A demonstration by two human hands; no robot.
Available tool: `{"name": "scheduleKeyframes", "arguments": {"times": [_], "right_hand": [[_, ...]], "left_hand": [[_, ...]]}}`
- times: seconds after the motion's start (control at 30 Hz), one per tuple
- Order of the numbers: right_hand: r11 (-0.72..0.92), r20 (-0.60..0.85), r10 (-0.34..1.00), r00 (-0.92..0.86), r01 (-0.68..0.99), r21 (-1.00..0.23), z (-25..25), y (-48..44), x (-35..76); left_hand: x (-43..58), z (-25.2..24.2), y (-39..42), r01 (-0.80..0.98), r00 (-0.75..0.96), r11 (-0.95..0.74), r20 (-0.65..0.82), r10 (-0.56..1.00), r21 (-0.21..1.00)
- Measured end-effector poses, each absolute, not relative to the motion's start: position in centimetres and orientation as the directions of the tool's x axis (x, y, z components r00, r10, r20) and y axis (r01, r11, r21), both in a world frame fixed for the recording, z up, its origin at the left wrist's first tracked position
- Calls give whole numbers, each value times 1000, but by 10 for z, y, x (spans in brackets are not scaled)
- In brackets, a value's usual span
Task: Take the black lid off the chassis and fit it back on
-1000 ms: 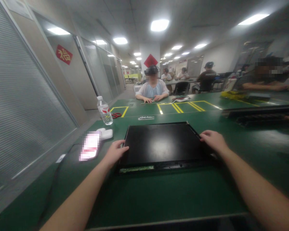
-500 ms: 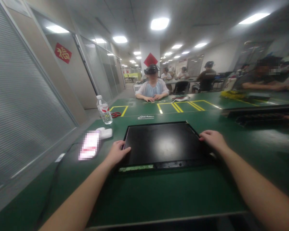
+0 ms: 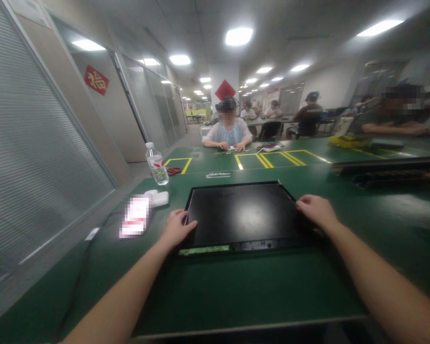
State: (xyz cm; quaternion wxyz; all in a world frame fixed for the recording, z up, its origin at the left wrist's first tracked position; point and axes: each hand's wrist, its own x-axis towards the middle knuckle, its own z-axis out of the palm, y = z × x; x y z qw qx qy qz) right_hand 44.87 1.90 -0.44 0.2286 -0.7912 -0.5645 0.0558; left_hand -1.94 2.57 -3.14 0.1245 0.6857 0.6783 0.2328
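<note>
A black LCD screen panel (image 3: 236, 215) lies face up on the green table (image 3: 251, 286) in front of me. Along its near edge runs a thin green circuit strip (image 3: 204, 250). My left hand (image 3: 179, 228) grips the panel's left edge, thumb on top of the face and fingers curled at the side. At the right edge, near the far corner, my right hand (image 3: 317, 209) pinches the rim between thumb and bent fingers. The undersides of the panel and the fingertips beneath it are hidden.
To the left stand a water bottle (image 3: 156, 165), red-handled scissors (image 3: 174, 170), a white case (image 3: 159, 198) and a blurred-out phone (image 3: 135, 217), with a black cable (image 3: 80, 277). A person (image 3: 227, 129) sits across the table. Dark equipment (image 3: 390, 174) lies at right.
Both hands keep their hold on the panel, which has hardly moved. The whole view has shifted slightly. The person opposite has moved their hands a little.
</note>
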Motion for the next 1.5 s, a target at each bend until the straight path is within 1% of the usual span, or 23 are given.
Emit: {"name": "scheduleKeyframes", "arguments": {"times": [0.07, 0.17, 0.27, 0.4, 0.47, 0.6, 0.67, 0.73, 0.83, 0.9, 0.97, 1.07, 1.13, 1.17, 1.23, 1.27, 1.3, 1.37, 1.43, 1.5], "right_hand": [[-252, 188, 919, 345, 885, -391, -5, 19, 448], [-258, 184, 919, 347, 887, -382, -4, 18, 447], [-264, 168, 920, 354, 877, -402, -4, 18, 448], [-242, 169, 922, 347, 861, -448, -6, 19, 452], [-231, 166, 925, 342, 852, -470, -7, 19, 453], [-234, 134, 927, 349, 821, -521, -4, 18, 453], [-246, 125, 923, 365, 806, -538, -1, 17, 454], [-274, 136, 907, 398, 806, -525, 0, 16, 456], [-328, 164, 880, 445, 822, -465, -3, 19, 463], [-354, 113, 889, 443, 823, -445, -8, 22, 467], [-348, 32, 914, 405, 820, -455, -13, 24, 470], [-328, -27, 932, 362, 807, -491, -17, 27, 470], [-336, -37, 929, 368, 799, -499, -18, 27, 469], [-342, -41, 927, 372, 799, -494, -18, 27, 468], [-354, -40, 924, 381, 809, -470, -17, 26, 467], [-350, -27, 925, 380, 819, -455, -16, 26, 466], [-343, -8, 926, 378, 830, -439, -16, 26, 466], [-330, 22, 927, 373, 845, -420, -16, 26, 466], [-329, 16, 929, 370, 844, -424, -16, 25, 466], [-339, -11, 928, 372, 831, -442, -17, 25, 466]], "left_hand": [[-18, -31, 25, 884, -23, -54, 158, 987, 465], [-17, -31, 23, 892, -8, -78, 188, 982, 445], [-18, -29, 21, 883, 8, -102, 205, 979, 458], [-23, -20, 19, 868, 24, -115, 192, 981, 483], [-26, -16, 19, 886, 17, -102, 187, 982, 452], [-33, -14, 20, 943, 16, -63, 143, 990, 327], [-36, -15, 22, 950, 30, -68, 127, 991, 305], [-38, -17, 23, 946, 42, -82, 129, 991, 315], [-37, -19, 25, 932, 56, -101, 139, 989, 347], [-33, -18, 25, 921, 62, -112, 146, 987, 372], [-29, -14, 24, 907, 52, -112, 156, 986, 406], [-25, -6, 20, 856, -2, -81, 160, 987, 511], [-23, 0, 16, 764, -52, -26, 102, 993, 644], [-22, 3, 14, 681, -93, 10, 73, 993, 732], [-20, 7, 11, 445, -206, 114, -23, 978, 888], [-18, 9, 10, 302, -253, 170, -93, 963, 938], [-17, 10, 9, 163, -279, 221, -170, 945, 962], [-13, 12, 8, -62, -272, 292, -298, 915, 954], [-9, 13, 8, -186, -244, 319, -358, 901, 929], [-7, 14, 8, -248, -232, 320, -377, 897, 914]]}}
